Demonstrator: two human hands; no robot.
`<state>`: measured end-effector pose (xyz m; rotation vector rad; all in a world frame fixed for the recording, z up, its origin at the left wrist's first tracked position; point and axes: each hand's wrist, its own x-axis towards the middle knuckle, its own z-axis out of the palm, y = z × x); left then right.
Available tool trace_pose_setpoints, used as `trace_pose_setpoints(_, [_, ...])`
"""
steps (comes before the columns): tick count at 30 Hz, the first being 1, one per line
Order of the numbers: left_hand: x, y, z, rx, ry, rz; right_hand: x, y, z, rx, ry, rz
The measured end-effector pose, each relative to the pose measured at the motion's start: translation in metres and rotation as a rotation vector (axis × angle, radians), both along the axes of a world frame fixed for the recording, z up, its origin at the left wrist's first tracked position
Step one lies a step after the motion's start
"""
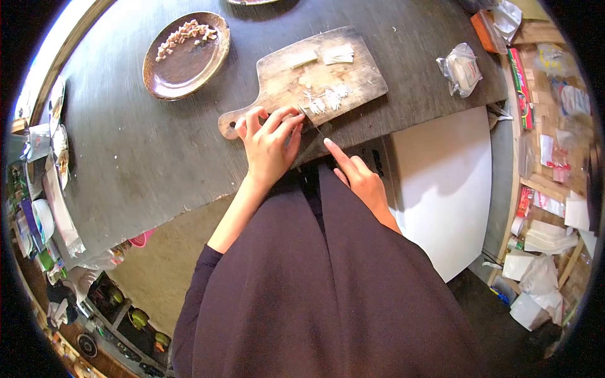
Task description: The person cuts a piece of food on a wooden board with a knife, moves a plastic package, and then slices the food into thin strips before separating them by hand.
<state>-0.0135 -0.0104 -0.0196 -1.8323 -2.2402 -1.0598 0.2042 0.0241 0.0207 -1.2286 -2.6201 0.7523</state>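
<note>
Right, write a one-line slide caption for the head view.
Left hand steadies pale food on a wooden cutting board, right hand holds a knife; brown plate of chopped pieces beside.

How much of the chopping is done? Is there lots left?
Partly done. Small chopped pieces already sit on the brown plate, and thin slivers lie on the cutting board. Right now the left hand presses down by the board's handle while the right hand works the knife. Two larger pale slabs wait at the board's far end.
</note>
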Motion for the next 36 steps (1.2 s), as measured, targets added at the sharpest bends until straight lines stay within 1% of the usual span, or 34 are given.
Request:
trace_pose_setpoints(8, [0.001, 0.001, 0.002, -0.005, -0.01, 0.002, 0.008, -0.001, 0.007, -0.021, -0.025, 0.005])
trace_pose_setpoints(13, [0.003, -0.001, 0.0, -0.003, -0.011, 0.014, 0.018, -0.001, 0.014, -0.102, 0.05, 0.002])
trace_pose_setpoints(16, [0.006, -0.003, 0.004, -0.028, -0.024, 0.019, 0.019, 0.002, 0.017, -0.108, 0.026, -0.031])
trace_pose_setpoints(21, [0.009, 0.001, 0.008, -0.038, -0.017, 0.004, 0.019, 0.008, 0.021, -0.098, 0.074, -0.027])
trace_pose_setpoints(23, [0.01, 0.004, 0.011, -0.019, -0.067, 0.021, 0.019, 0.011, 0.019, -0.091, 0.096, -0.021])
trace_pose_setpoints(25, [0.003, 0.004, 0.005, 0.051, -0.074, 0.08, 0.018, 0.015, 0.015, -0.117, 0.04, 0.037])
trace_pose_setpoints(28, [-0.008, -0.001, 0.007, 0.03, -0.037, 0.166, 0.015, 0.02, 0.015, -0.148, -0.01, 0.079])
trace_pose_setpoints(32, [-0.012, -0.001, 0.009, 0.018, -0.042, 0.226, 0.02, 0.036, 0.014, -0.128, 0.0, 0.076])
trace_pose_setpoints(36, [-0.003, 0.01, 0.014, -0.001, -0.013, 0.218, 0.033, 0.06, 0.017, -0.112, -0.002, 0.04])
